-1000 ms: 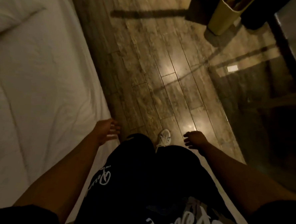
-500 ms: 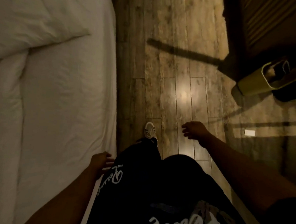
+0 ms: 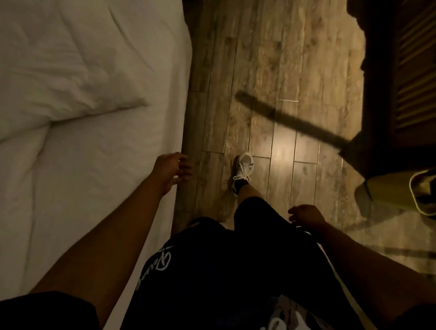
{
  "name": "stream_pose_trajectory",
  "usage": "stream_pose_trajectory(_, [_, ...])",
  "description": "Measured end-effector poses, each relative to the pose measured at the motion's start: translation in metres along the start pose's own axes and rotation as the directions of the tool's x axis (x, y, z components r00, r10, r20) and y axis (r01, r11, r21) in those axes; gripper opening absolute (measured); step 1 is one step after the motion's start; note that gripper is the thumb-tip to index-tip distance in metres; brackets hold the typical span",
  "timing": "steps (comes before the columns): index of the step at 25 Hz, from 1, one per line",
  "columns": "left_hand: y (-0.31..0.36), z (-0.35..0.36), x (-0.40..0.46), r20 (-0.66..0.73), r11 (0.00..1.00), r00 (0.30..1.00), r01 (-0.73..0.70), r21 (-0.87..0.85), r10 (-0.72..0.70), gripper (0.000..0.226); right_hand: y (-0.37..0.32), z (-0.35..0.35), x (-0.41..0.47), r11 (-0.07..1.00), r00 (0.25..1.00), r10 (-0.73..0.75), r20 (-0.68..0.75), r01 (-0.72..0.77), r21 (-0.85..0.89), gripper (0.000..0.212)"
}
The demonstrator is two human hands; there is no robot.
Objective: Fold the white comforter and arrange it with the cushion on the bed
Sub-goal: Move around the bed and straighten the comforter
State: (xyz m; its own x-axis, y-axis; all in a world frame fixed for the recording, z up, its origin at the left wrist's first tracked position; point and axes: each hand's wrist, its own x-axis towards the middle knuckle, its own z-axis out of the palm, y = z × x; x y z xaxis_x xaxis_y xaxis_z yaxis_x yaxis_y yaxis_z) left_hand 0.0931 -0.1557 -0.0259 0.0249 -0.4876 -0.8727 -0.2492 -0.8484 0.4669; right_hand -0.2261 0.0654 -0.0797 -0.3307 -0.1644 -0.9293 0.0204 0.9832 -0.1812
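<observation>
The white comforter lies in a thick folded mass on the upper left of the bed, its corner pointing right toward the bed's edge. No cushion shows in this view. My left hand hangs over the bed's right edge with fingers loose and nothing in it. My right hand swings beside my right thigh over the floor, fingers loosely curled, holding nothing. I stand on the wooden floor beside the bed.
A wooden plank floor runs along the bed's right side. A yellowish bin stands at the right, with dark slatted furniture behind it. My white shoe steps forward on the floor.
I have walked forward along the bed. The comforter's corner has come nearer and lower in view. My left hand swung forward, my right hand swung back.
</observation>
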Motion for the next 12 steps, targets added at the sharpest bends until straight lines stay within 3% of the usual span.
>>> stream_pose_trajectory(6, [0.105,0.023,0.052,-0.113,0.987,0.989,0.108,0.117,-0.095,0.022,-0.174,-0.049,0.052,0.959,0.986,-0.140,0.089,0.158,-0.235,0.034])
stream_pose_trajectory(12, [0.152,0.033,0.092,-0.114,0.951,0.973,0.222,0.216,-0.201,0.014,-0.378,-0.062,0.073,0.898,0.942,-0.278,0.186,0.324,-0.298,0.021])
